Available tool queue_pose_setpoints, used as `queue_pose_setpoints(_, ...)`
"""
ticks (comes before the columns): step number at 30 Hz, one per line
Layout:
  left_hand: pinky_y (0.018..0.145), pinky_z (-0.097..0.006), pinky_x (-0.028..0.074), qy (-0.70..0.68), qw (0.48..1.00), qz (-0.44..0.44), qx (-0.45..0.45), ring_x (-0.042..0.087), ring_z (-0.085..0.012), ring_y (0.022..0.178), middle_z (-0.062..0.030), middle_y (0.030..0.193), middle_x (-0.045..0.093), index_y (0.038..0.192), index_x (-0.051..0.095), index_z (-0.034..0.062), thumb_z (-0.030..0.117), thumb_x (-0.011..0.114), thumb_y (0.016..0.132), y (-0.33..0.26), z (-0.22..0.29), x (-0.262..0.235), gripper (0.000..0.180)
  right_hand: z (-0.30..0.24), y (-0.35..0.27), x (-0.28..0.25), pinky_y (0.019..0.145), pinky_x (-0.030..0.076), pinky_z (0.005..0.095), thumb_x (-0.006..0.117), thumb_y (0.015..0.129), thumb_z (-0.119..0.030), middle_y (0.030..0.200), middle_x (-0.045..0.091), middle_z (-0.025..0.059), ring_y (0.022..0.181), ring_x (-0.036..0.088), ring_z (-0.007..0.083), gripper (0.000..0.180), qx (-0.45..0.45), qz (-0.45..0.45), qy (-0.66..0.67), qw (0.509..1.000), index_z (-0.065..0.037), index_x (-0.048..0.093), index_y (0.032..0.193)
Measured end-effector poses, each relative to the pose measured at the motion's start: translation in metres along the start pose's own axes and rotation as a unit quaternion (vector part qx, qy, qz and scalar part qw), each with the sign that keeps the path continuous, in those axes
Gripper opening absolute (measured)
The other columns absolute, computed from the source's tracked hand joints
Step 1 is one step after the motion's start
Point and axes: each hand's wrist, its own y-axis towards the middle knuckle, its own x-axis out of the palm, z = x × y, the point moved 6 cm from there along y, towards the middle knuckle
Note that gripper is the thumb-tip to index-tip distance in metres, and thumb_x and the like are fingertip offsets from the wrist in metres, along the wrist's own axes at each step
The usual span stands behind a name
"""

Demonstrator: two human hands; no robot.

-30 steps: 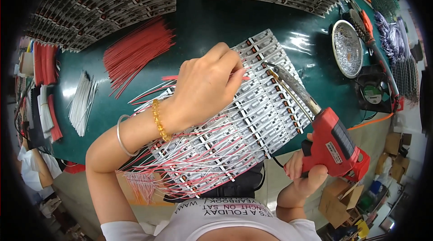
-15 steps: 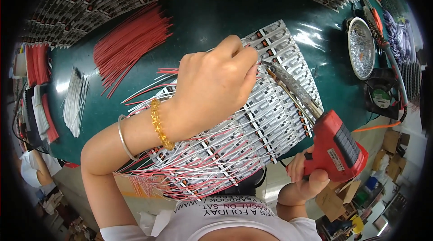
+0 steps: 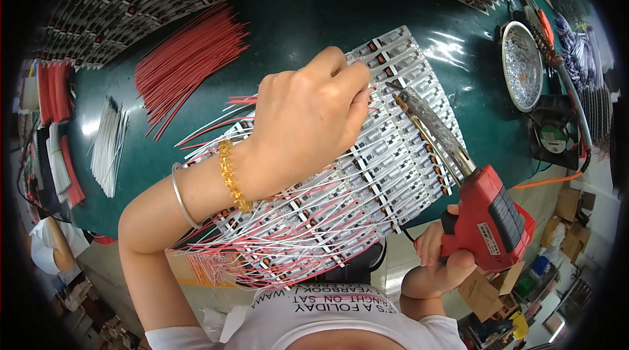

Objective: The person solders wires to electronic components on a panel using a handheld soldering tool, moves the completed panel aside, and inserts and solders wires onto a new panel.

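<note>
Over the circuit-board panel [image 3: 377,183], set aslant across the near edge of the green tabletop [image 3: 282,29] with red and white leads [image 3: 196,242] trailing lower left, holds the left hand [image 3: 304,114] with thumb and forefinger close together; cannot tell whether pinching a wire. Grips the red soldering gun [image 3: 491,219] in the right hand [image 3: 438,268], with fingers wrapped around the handle, long barrel slanting up-left and tip just right of the left fingertips. Has loose red wires [image 3: 193,61] fanned at left.
</note>
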Motion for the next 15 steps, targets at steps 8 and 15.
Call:
queue_pose_setpoints(8, 0.055, -0.029, 0.046, -0.123, 0.992, 0.003, -0.009, 0.057, -0.0217, 0.067, -0.0098, 0.079, 0.055, 0.078, 0.062, 0.0009, 0.003, 0.065, 0.077, -0.004, -0.003, -0.008, 0.005, -0.001, -0.007, -0.002, 0.037, 0.035, 0.0210, 0.055, 0.080, -0.063, 0.044, 0.040, -0.0018, 0.035, 0.038, 0.0086, 0.084, 0.015, 0.043, 0.019, 0.999, 0.009, 0.037, 0.121)
queue_pose_setpoints(15, 0.054, -0.027, 0.045, -0.083, 0.997, -0.006, 0.009, 0.056, -0.0197, 0.065, -0.0090, 0.079, 0.055, 0.077, 0.060, -0.0009, 0.002, 0.066, 0.076, -0.004, 0.008, -0.003, 0.007, 0.001, -0.013, -0.007, 0.036, 0.034, 0.0206, 0.054, 0.078, -0.065, 0.045, 0.040, -0.0022, 0.035, 0.038, 0.0085, 0.087, 0.031, 0.039, 0.070, 0.996, 0.008, 0.038, 0.121)
